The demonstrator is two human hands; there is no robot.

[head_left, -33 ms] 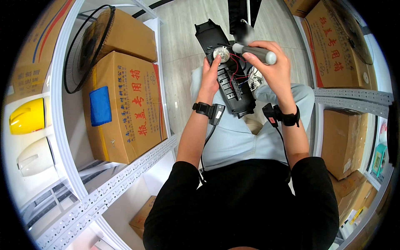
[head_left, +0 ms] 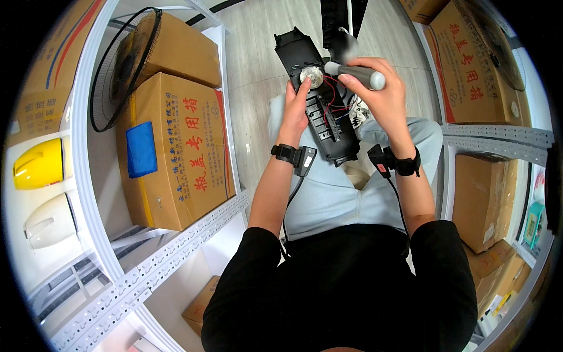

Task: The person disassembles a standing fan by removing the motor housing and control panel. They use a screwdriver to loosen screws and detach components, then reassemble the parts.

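A long black plastic housing (head_left: 340, 144) lies slanted over my legs, with ribbed parts and red and blue wires (head_left: 333, 97) across it. Near its upper half sits a round, silvery clear disc (head_left: 311, 77). My left hand (head_left: 296, 108) grips the housing's left edge, its thumb pressed on the disc. My right hand (head_left: 384, 94) is closed round the thick grey handle of what looks like a screwdriver (head_left: 355, 75). The tool's front end points left, close beside the disc. Its tip cannot be made out.
Metal shelving flanks me on both sides. Cardboard boxes (head_left: 170, 158) and a wire fan guard (head_left: 126, 67) stand at left, more boxes (head_left: 478, 70) at right. A black upright piece with a pale rod (head_left: 350, 17) stands just beyond the housing. Yellow (head_left: 38, 164) and white covers sit far left.
My right hand and the grey-handled screwdriver have shifted very slightly left. The left hand and the black housing look unmoved.
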